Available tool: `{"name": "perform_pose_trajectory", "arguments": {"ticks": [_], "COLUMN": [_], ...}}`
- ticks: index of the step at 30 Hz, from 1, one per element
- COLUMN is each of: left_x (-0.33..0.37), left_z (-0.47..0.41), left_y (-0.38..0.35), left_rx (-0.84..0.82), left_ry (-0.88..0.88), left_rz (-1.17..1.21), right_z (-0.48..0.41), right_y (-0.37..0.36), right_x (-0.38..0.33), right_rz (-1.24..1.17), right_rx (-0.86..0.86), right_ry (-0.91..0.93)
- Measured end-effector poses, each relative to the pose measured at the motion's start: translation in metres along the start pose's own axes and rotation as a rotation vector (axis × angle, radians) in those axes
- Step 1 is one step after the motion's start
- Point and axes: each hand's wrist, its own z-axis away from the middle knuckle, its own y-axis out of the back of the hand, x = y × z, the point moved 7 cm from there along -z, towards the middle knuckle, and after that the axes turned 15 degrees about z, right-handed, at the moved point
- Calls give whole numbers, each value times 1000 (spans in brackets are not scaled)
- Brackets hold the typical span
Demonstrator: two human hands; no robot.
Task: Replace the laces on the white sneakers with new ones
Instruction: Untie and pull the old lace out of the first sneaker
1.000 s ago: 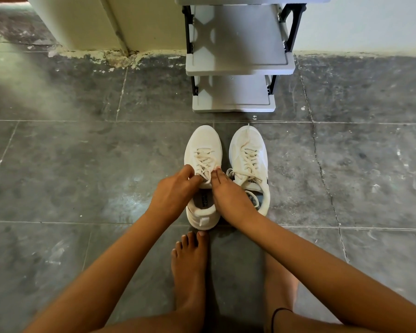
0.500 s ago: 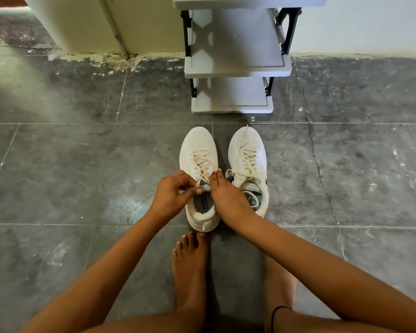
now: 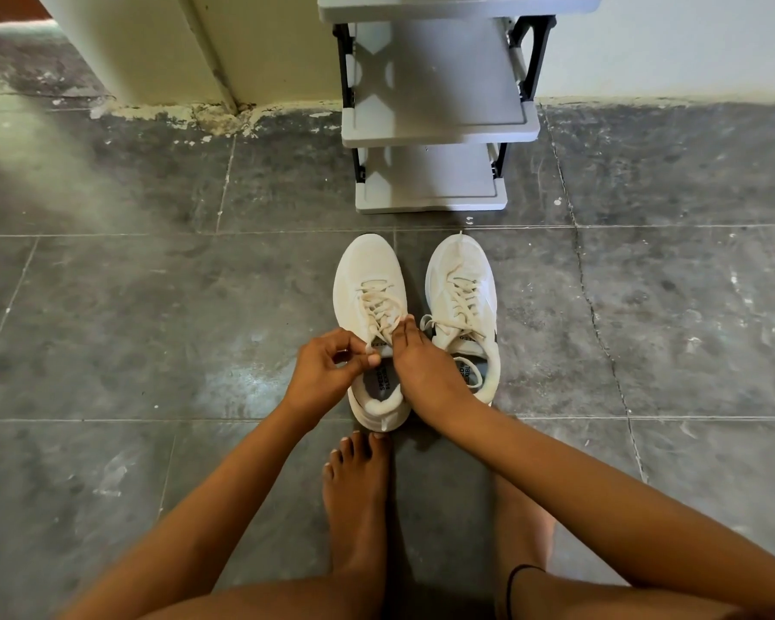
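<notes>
Entry 1, left hand point(image 3: 327, 369): I log it drawn back from the tongue of the left sneaker point(image 3: 365, 270) to that shoe's left edge, fingers now curled, pinching a lace end point(image 3: 369, 347).
Entry 2, lace end: pulled clear of the tongue, running short into the pinch.

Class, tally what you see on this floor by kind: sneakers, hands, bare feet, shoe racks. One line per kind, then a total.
White sneakers: 2, left sneaker and right sneaker.
Hands: 2, left hand and right hand.
Bare feet: 2, one foot in full, the other foot partly behind the right arm.
Grey shoe rack: 1.
Total: 7.
</notes>
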Motion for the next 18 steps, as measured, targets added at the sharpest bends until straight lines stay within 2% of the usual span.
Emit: {"name": "perform_pose_trajectory", "arguments": {"ticks": [2, 5, 10, 18], "left_x": [1, 9, 25, 19], "left_z": [-1, -3, 7, 12], "left_y": [2, 7, -9, -12], "left_rx": [20, 56, 15, 24], "left_ry": [-33, -149, -360, -299], "left_rz": [-67, -343, -714, -754], "right_z": [-1, -5, -4, -5], "right_y": [1, 2, 3, 4], "right_x": [0, 1, 2, 2], "right_rz": [-4, -17, -29, -26], "right_rx": [-1, 0, 9, 16], "right_ry": [7, 17, 7, -3]}}
